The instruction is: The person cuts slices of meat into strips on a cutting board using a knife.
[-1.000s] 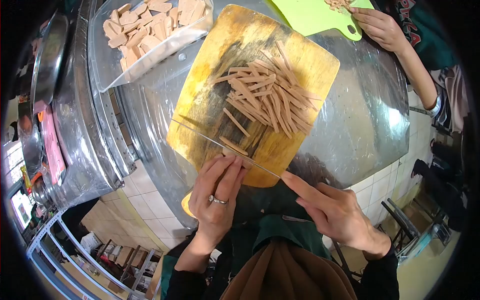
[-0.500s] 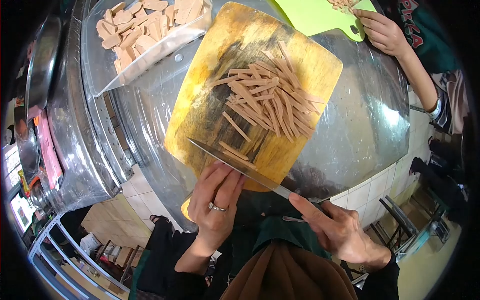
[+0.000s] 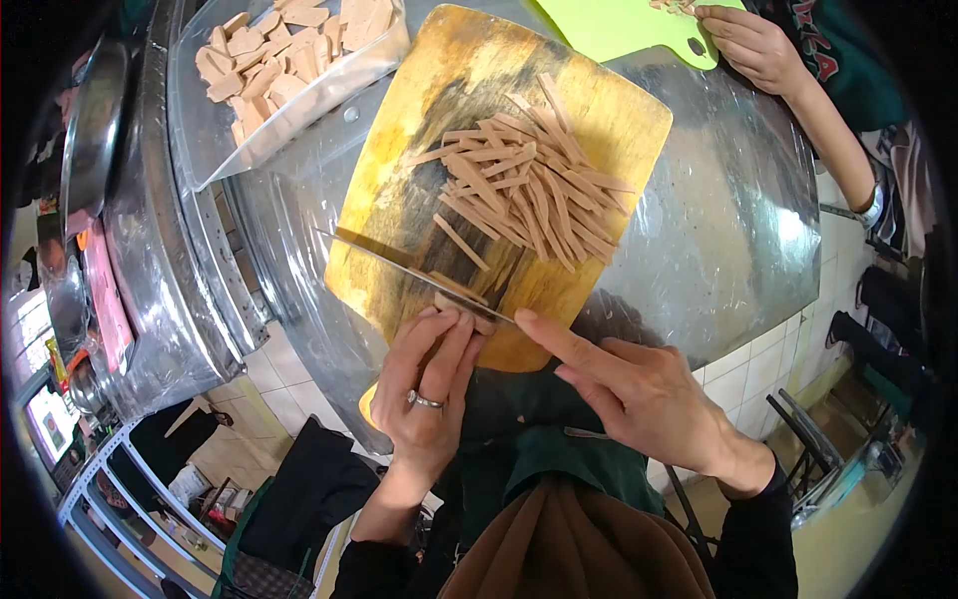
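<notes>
The left hand (image 3: pixel 424 384) pins a tan slab (image 3: pixel 461 302) flat at the cutting board's (image 3: pixel 399 200) near edge so it won't slide, while the right hand (image 3: pixel 639 394) grips the knife (image 3: pixel 419 270), forefinger steadying the blade, cut strips (image 3: pixel 529 190) piled beyond.

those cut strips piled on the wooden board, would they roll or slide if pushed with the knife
The strips look flat-sided, so probably slide, not roll. They look thin and light, lying crisscrossed, so likely scatter. The board looks worn, perhaps dragging a little.

I am in a working food-prep kitchen: a plastic-wrapped steel counter (image 3: pixel 718 230), tiled floor (image 3: pixel 289 399), metal trays (image 3: pixel 95 130) (stacked at my left), and cutting boards (image 3: pixel 399 180).
</notes>
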